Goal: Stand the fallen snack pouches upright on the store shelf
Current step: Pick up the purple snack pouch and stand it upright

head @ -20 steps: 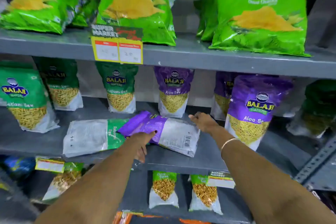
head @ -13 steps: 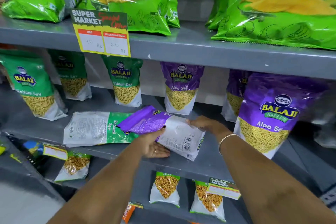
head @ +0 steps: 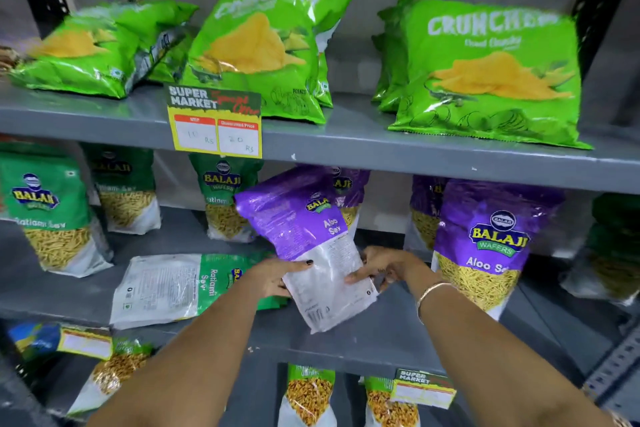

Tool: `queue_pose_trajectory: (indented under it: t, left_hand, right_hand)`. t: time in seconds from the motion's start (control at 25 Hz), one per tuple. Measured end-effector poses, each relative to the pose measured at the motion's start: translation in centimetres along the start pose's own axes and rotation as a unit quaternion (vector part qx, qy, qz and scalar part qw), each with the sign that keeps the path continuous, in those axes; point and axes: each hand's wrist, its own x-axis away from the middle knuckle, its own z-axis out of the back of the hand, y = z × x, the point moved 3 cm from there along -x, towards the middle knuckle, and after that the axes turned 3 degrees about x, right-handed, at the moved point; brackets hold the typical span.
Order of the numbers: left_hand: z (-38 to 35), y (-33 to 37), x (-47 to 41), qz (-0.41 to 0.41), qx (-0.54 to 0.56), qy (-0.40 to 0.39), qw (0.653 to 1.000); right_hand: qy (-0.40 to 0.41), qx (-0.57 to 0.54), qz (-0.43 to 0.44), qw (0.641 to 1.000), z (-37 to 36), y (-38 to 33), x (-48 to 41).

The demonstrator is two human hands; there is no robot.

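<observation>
A purple Aloo Sev pouch (head: pixel 304 239) is lifted off the middle shelf (head: pixel 346 340), tilted with its top leaning left and its printed back toward me. My left hand (head: pixel 273 276) grips its lower left edge and my right hand (head: pixel 384 265) holds its lower right edge. A green Ratlami Sev pouch (head: pixel 173 288) lies flat, back side up, on the same shelf to the left of my left hand, partly under my wrist.
Green Ratlami Sev pouches (head: pixel 45 211) stand upright at the left and rear, purple Aloo Sev pouches (head: pixel 485 243) stand at the right. Green Crunchem chip bags (head: pixel 485 73) fill the upper shelf, where a price tag (head: pixel 214 121) hangs. Smaller pouches (head: pixel 308 395) stand on the lower shelf.
Both hands have closed on the purple pouch and raised it from lying flat on the green pouch to a tilted, near-upright pose. The camera view has shifted up.
</observation>
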Motion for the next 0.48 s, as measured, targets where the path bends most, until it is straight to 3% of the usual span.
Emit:
queue_pose_trajectory:
  t: [0.2, 0.28, 0.48]
  left_hand:
    - [0.2, 4.0, -2.6, -0.146, -0.159, 0.04, 0.976]
    - [0.6, 3.5, -6.4, -0.17, -0.19, 0.045, 0.966]
    - [-0.4, 2.8, -5.6, -0.191, -0.189, 0.032, 0.963]
  right_hand:
    - [0.185, -0.171, 0.104, 0.962, -2.4, 1.9, -2.0]
    - [0.263, -0.194, 0.1, 0.94, -3.2, 3.3, -3.5]
    - [0.344, -0.174, 0.086, 0.919, -4.6, 4.9, -5.4]
